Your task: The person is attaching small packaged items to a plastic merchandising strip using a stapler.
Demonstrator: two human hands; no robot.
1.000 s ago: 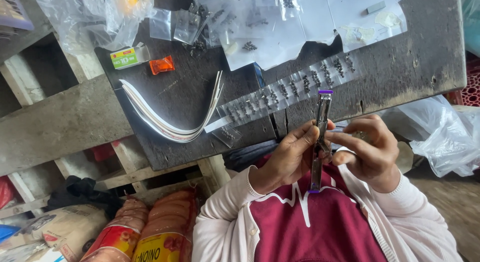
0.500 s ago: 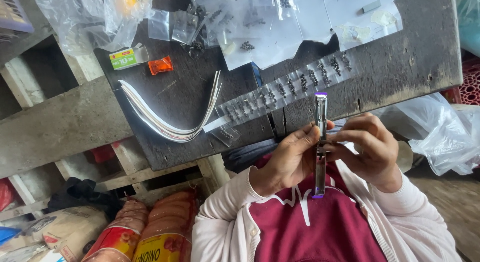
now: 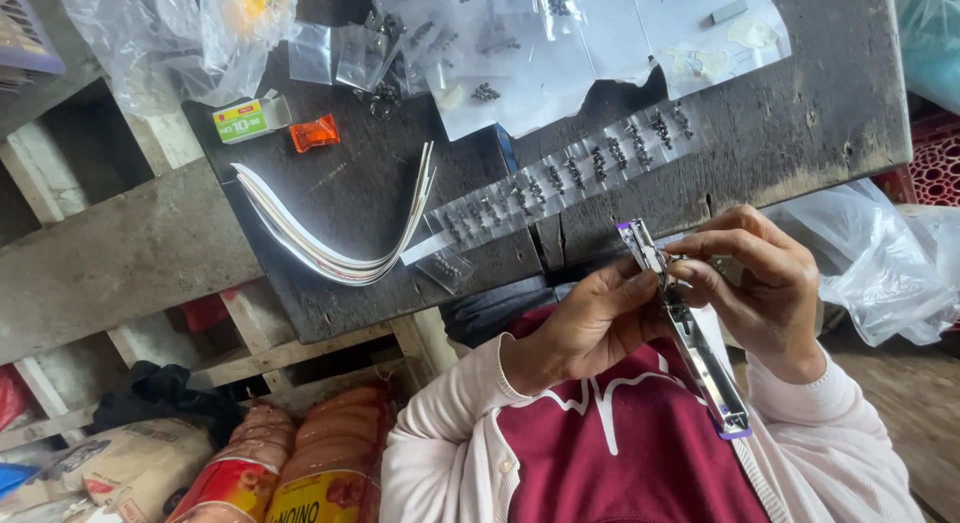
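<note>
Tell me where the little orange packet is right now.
In the head view, the orange packet lies on the dark table at upper left, just right of the small green and yellow box and above the bundle of curved white strips.

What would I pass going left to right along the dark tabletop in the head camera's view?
Small green and white box → orange wrapped piece → bundle of curved white strips → clear strip of little packets holding dark bits → small grey block.
</note>
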